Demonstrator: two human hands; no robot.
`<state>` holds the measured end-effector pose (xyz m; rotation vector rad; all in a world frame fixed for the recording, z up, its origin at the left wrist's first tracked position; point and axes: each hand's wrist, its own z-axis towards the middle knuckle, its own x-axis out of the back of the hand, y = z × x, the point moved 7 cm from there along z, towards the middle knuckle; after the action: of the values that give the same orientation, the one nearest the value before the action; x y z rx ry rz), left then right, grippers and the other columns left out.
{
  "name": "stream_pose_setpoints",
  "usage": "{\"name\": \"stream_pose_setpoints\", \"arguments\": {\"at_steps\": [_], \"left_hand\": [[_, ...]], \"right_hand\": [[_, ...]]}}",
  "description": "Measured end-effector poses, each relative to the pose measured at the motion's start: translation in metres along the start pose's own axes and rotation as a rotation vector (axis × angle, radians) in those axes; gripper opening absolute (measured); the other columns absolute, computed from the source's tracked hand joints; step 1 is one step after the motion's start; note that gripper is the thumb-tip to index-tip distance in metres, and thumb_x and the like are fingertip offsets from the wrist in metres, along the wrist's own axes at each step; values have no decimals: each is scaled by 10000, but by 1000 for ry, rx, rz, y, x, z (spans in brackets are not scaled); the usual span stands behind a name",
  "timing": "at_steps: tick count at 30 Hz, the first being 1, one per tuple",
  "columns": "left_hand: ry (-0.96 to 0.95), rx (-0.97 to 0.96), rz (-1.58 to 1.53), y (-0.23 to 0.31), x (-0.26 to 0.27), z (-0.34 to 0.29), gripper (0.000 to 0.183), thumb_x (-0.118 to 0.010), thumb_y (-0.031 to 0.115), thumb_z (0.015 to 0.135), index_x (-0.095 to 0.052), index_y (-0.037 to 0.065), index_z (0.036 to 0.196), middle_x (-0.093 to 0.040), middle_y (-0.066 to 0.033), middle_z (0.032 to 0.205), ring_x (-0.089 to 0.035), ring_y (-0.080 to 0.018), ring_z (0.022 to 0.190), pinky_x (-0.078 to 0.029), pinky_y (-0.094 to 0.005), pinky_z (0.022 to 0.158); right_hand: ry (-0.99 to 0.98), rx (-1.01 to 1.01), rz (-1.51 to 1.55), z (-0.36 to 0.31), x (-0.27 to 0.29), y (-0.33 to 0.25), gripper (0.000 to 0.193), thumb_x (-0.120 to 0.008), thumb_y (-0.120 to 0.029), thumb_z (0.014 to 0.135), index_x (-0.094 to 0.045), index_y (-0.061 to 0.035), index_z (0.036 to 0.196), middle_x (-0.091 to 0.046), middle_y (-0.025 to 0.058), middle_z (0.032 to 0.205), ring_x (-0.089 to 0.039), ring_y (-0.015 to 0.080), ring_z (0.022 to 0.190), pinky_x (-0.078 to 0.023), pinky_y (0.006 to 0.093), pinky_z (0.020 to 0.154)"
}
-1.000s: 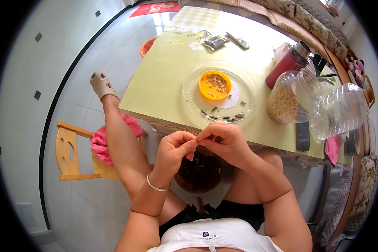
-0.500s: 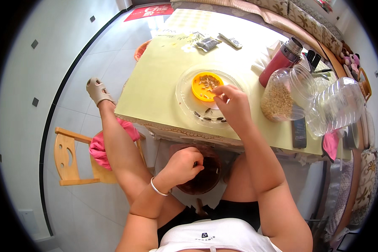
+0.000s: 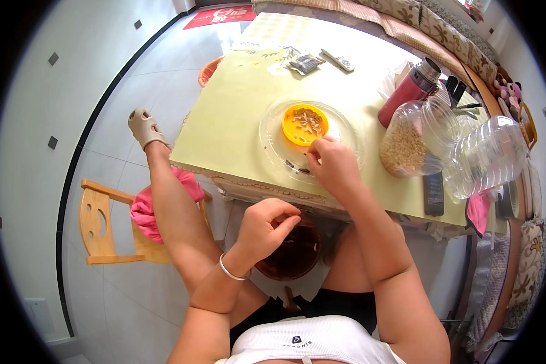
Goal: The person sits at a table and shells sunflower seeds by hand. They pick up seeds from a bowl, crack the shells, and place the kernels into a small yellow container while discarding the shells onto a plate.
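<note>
My left hand (image 3: 266, 229), a white bangle on its wrist, hovers over a dark reddish-brown bin (image 3: 290, 258) between my legs. Its thumb and forefinger are pinched together; anything in them is too small to make out. Over the near right part of a clear round plate (image 3: 273, 155), my right hand (image 3: 335, 168) has its fingertips drawn together, and what they hold is hidden. On that plate sits a round yellow dish (image 3: 292, 131) with pale and brown shelled kernels (image 3: 309, 120). A few dark seeds in their shells (image 3: 297, 167) lie by the plate's near rim, partly behind my right hand.
Right of the plate stand a pink thermos (image 3: 406, 94), a tilted clear jar of tan grains (image 3: 401, 148) and a large clear plastic bottle (image 3: 488, 158). A dark remote (image 3: 433, 193) lies near the table edge. Far back are a small packet (image 3: 306, 64) and a white remote (image 3: 338, 59). A wooden chair (image 3: 97, 224) stands left.
My left hand has lifted slightly and its fingers have straightened over the bin. My right hand has drawn back from the yellow dish toward the plate's near side.
</note>
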<state>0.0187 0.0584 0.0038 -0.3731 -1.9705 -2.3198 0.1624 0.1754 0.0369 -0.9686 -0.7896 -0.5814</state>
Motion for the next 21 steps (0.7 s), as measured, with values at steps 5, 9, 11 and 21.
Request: {"name": "stream_pose_setpoints", "arguments": {"at_steps": [5, 9, 11, 21], "left_hand": [[369, -74, -70, 18, 22, -3, 209, -706, -19, 829, -707, -4, 1037, -688, -94, 884, -670, -130, 713, -539, -247, 626], [440, -186, -40, 24, 29, -4, 233, -677, -67, 851, -707, -32, 1079, -700, -114, 923, -684, -149, 784, -568, -249, 708], [435, -246, 39, 24, 29, -4, 219, -672, -83, 852, -709, -42, 1064, -707, -118, 937, -686, -153, 804, -574, -251, 728], [517, -428, 487, 36, 25, -8, 238, -710, -92, 792, -729, -15, 1017, -710, -133, 843, -696, -225, 735, -560, -291, 660]], "right_hand": [[-182, -278, 729, -22, -5, -5, 102, -680, -104, 871, -662, -4, 873, -642, 28, 773, -591, 98, 683, -479, 259, 620], [-432, -513, 1139, -54, -30, -32, 136, -655, -133, 929, -656, 2, 935, -637, -7, 792, -537, 28, 673, -445, 187, 588], [-393, -464, 1196, -56, -35, -41, 128, -649, -123, 934, -655, 5, 935, -646, -2, 799, -532, 25, 658, -446, 185, 579], [-221, -363, 1050, -53, -36, -45, 106, -675, -51, 883, -648, 46, 851, -667, 21, 774, -593, 44, 704, -498, 206, 624]]}}
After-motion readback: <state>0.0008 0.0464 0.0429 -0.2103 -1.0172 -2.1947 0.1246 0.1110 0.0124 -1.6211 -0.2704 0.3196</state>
